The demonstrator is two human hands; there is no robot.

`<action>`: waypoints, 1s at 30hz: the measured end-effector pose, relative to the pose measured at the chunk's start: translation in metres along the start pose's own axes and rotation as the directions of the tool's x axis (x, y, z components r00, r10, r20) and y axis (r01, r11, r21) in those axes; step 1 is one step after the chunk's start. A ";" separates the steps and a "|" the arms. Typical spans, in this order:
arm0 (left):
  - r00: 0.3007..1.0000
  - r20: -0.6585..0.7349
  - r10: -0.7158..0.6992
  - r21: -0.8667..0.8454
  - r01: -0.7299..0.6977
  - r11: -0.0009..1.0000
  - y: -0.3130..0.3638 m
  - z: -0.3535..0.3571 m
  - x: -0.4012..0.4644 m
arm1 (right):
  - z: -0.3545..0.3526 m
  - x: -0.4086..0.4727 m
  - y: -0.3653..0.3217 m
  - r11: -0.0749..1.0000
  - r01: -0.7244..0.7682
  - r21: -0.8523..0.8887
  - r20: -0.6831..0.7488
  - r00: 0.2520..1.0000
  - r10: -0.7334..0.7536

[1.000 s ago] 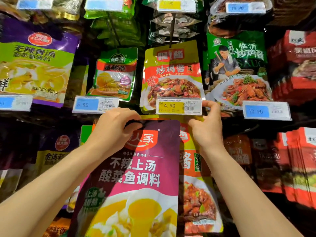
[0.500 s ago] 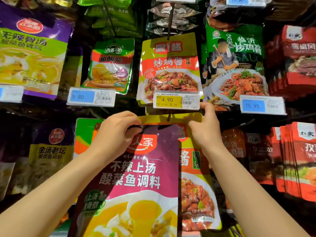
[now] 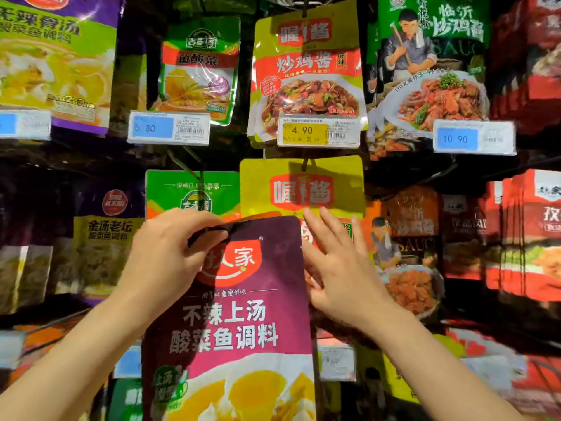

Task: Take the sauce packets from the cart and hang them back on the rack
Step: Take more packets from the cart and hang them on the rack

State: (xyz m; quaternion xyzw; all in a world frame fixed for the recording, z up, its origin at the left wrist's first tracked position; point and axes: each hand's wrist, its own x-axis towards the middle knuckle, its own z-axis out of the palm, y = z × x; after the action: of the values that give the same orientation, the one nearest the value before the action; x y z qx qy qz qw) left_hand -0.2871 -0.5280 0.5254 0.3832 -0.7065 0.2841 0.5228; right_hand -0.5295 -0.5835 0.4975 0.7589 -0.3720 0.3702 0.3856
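My left hand [image 3: 165, 262] pinches the top left corner of a large purple sauce packet [image 3: 236, 323] with white lettering and a yellow soup picture. The packet hangs in front of the rack's lower row. Behind its top edge, a yellow packet [image 3: 303, 186] with a red logo hangs on a hook [image 3: 304, 165]. My right hand [image 3: 340, 268] is spread flat with fingers apart, just right of the purple packet, over the lower part of the yellow one, and holds nothing.
The rack is full of hanging packets: another yellow one [image 3: 306, 71] above, green ones [image 3: 200, 68] [image 3: 431, 56], purple ones at left [image 3: 57, 56], red ones at right [image 3: 531, 232]. Price tags [image 3: 318, 133] [image 3: 168, 127] [image 3: 475, 138] stick out on the hook ends.
My right hand has let go of the yellow packet's top and dropped lower, fingers now spread. The yellow packet hangs on its hook. The view has moved closer and down.
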 end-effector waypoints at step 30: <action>0.992 0.095 -0.077 -0.101 0.087 0.991 0.018 -0.044 -0.017 | -0.046 -0.001 -0.056 0.553 -0.221 0.803 -0.032 0.911 0.410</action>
State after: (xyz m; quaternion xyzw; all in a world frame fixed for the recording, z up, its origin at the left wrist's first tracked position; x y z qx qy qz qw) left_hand -0.2768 -0.4787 0.5218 0.3963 -0.7271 0.2070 0.5210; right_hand -0.4950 -0.5198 0.4986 0.7248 -0.2589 0.6381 -0.0208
